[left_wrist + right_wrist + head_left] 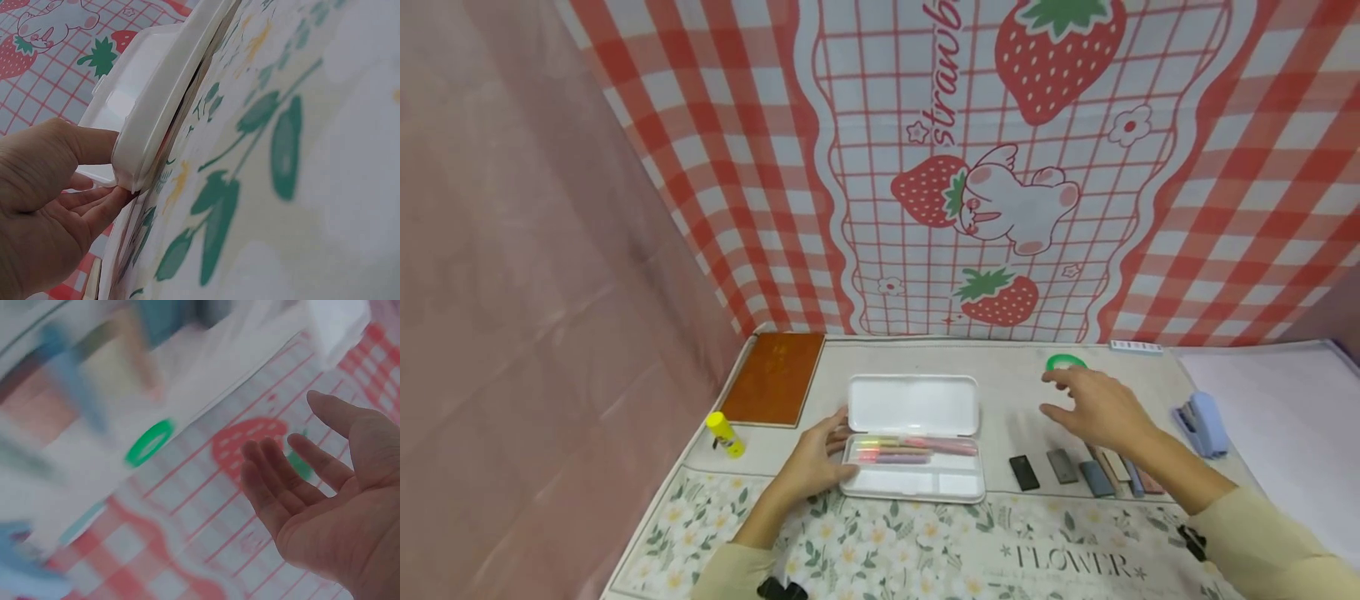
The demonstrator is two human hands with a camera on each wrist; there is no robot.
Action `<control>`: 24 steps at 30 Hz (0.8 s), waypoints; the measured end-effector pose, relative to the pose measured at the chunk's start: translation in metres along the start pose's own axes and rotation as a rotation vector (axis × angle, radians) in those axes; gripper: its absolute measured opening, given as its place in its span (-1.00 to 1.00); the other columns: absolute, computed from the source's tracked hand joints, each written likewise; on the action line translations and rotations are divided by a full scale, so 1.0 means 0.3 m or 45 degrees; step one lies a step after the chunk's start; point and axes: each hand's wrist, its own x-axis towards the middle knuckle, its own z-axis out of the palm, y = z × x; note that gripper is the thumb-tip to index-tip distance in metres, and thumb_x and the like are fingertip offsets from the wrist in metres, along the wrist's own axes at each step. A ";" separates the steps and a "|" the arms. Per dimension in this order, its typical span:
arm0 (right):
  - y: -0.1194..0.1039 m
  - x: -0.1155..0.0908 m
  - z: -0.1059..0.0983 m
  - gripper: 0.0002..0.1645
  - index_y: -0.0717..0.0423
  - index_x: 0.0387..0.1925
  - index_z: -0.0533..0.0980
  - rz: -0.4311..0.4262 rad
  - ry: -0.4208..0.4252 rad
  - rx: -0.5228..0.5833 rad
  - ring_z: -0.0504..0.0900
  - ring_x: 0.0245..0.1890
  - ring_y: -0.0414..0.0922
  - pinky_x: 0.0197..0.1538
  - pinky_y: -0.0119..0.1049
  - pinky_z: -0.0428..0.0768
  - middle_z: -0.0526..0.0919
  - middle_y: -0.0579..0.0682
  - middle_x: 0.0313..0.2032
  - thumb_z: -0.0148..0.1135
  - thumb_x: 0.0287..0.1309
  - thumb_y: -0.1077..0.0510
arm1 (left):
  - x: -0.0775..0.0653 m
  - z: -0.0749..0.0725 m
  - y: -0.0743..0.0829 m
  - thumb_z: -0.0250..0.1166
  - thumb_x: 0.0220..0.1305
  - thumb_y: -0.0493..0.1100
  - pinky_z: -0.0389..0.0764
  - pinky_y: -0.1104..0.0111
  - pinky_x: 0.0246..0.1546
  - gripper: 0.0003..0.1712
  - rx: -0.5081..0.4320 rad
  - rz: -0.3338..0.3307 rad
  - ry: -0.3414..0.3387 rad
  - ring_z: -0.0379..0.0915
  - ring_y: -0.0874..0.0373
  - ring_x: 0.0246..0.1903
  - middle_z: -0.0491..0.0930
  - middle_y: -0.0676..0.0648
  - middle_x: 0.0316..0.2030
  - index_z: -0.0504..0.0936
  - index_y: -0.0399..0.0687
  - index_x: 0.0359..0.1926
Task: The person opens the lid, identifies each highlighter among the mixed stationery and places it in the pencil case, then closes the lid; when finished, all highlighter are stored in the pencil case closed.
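A white pencil case [913, 405] stands with its lid folded back, and several pastel pens [887, 450] lie in its rear compartment. My left hand [812, 460] holds the case by its left end. In the left wrist view the thumb presses the case's wall [139, 147] while the fingers sit beneath its corner. My right hand [1093, 407] is raised with nothing in it, fingers loosely spread, over the right side of the table. It is nearest a green ring [1063, 358], which it partly overlaps in the head view. The right wrist view shows the bare palm [331, 519].
Right of the case lie a black block [1023, 472], a grey block [1062, 466], a blue-grey block [1097, 479] and several slim pieces under the right forearm. A blue stapler [1207, 425] stands farther right. On the left are a yellow glue stick [725, 434] and a brown notebook [778, 375].
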 end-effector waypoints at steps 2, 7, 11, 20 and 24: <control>0.047 -0.025 -0.013 -0.44 0.19 -0.03 0.56 0.034 -0.001 0.004 0.59 -0.46 -0.03 -0.60 -0.23 0.53 0.64 0.15 -0.27 0.44 -0.09 0.03 | -0.001 0.001 -0.001 0.42 -0.11 -0.48 0.50 0.24 0.16 0.08 -0.001 -0.006 0.005 0.40 -0.16 0.14 0.36 -0.35 0.18 0.01 -0.38 0.40; 0.126 -0.071 -0.012 -0.41 0.25 -0.01 0.54 0.106 -0.018 0.008 0.47 -0.60 -0.14 -0.69 -0.37 0.35 0.56 0.21 -0.27 0.42 -0.08 0.03 | -0.011 0.000 0.023 0.41 -0.12 -0.51 0.49 0.16 0.17 0.07 -0.038 0.005 0.015 0.39 -0.22 0.14 0.34 -0.39 0.18 0.02 -0.43 0.39; 0.168 -0.085 0.015 -0.43 0.32 -0.06 0.55 0.179 -0.103 0.025 0.51 -0.56 -0.10 -0.65 -0.31 0.42 0.61 0.22 -0.31 0.41 -0.07 0.03 | -0.005 0.003 0.013 0.41 -0.12 -0.51 0.49 0.23 0.17 0.08 -0.056 0.009 -0.002 0.38 -0.20 0.15 0.33 -0.38 0.19 0.00 -0.42 0.40; 0.198 -0.101 0.104 -0.66 0.27 -0.34 0.62 0.227 -0.215 0.046 0.45 -0.57 -0.14 -0.58 -0.21 0.48 0.59 0.00 -0.53 0.34 0.00 0.03 | -0.001 0.002 -0.003 0.42 -0.11 -0.48 0.50 0.32 0.15 0.09 -0.038 0.011 -0.004 0.39 -0.16 0.16 0.32 -0.34 0.20 -0.01 -0.38 0.41; 0.189 -0.105 0.123 -0.73 0.22 -0.42 0.60 0.261 -0.248 0.082 0.39 -0.64 -0.18 -0.63 -0.32 0.37 0.53 -0.10 -0.61 0.31 0.02 0.05 | -0.001 0.001 -0.005 0.42 -0.10 -0.48 0.49 0.31 0.16 0.09 -0.036 0.000 -0.003 0.38 -0.16 0.17 0.33 -0.34 0.20 -0.01 -0.37 0.41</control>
